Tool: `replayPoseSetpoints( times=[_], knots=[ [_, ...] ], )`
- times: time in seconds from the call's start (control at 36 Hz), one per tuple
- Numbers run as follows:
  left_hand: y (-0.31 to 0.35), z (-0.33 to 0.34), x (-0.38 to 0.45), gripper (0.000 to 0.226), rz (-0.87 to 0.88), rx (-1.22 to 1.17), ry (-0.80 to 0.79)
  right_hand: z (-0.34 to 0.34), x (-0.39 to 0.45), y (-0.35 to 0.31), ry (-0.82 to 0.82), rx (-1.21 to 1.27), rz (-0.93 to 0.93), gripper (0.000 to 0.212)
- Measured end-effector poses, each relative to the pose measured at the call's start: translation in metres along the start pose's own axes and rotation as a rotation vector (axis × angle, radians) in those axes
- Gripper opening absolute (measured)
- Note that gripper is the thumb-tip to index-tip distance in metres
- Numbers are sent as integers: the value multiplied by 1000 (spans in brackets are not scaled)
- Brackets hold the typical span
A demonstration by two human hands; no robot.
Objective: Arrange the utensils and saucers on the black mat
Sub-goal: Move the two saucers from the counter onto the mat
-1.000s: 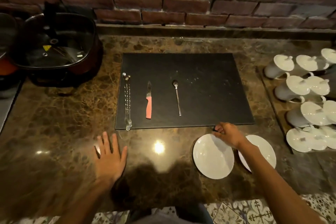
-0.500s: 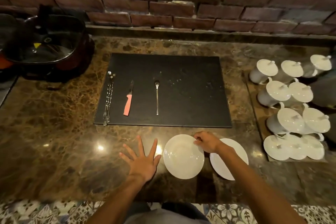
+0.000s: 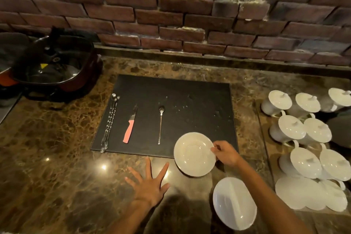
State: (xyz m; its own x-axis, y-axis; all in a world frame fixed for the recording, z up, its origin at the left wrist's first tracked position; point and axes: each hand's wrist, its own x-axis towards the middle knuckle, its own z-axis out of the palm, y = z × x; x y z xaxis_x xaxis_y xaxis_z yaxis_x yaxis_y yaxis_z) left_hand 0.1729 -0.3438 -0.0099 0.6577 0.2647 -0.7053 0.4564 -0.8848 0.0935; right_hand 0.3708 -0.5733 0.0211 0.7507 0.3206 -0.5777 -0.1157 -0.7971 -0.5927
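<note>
Utensils are already lying in a row on the black mat (image 3: 190, 104): the twisted skewers (image 3: 109, 121) along its left edge, the pink-handled knife (image 3: 130, 125) beside them and the spoon (image 3: 160, 124) nearer the middle, so we are judging that part done. We are gripping the first saucer (image 3: 193, 155) by its right rim with our right hand (image 3: 225, 153), holding it half over the mat's near edge, while our left hand (image 3: 150, 186) is resting open and empty, fingers spread, on the counter (image 3: 57, 167). Saucers are what is left, since this one is not yet set down and the second saucer (image 3: 234, 203) is still sitting on the counter near us, well off the mat.
</note>
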Motion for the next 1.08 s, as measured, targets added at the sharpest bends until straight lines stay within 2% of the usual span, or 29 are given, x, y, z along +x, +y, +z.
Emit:
replayPoseSetpoints(
  times=[0.11, 0.22, 0.44, 0.69, 0.83, 0.89, 1.0, 1.08],
  knots=[
    [6, 2, 10, 67, -33, -20, 14, -23, 42, -3, 112, 119, 56, 21],
    [6, 8, 13, 78, -56, 16, 61, -36, 80, -9, 181, 228, 129, 22],
    [5, 12, 15, 82, -65, 40, 94, -39, 125, -26, 322, 472, 225, 15],
    [7, 3, 11, 72, -68, 63, 38, -39, 139, -41, 442, 633, 307, 18],
    [11, -3, 6, 87, -56, 69, 38, -41, 130, -35, 329, 746, 259, 15],
    [10, -3, 7, 82, -63, 64, 31, -46, 119, -27, 269, 724, 228, 14],
    [8, 0, 8, 71, -62, 48, 18, -61, 81, -6, 52, 417, 154, 18],
    [7, 1, 8, 69, -54, 39, 33, -68, 42, 13, -127, 85, 135, 34]
  ],
)
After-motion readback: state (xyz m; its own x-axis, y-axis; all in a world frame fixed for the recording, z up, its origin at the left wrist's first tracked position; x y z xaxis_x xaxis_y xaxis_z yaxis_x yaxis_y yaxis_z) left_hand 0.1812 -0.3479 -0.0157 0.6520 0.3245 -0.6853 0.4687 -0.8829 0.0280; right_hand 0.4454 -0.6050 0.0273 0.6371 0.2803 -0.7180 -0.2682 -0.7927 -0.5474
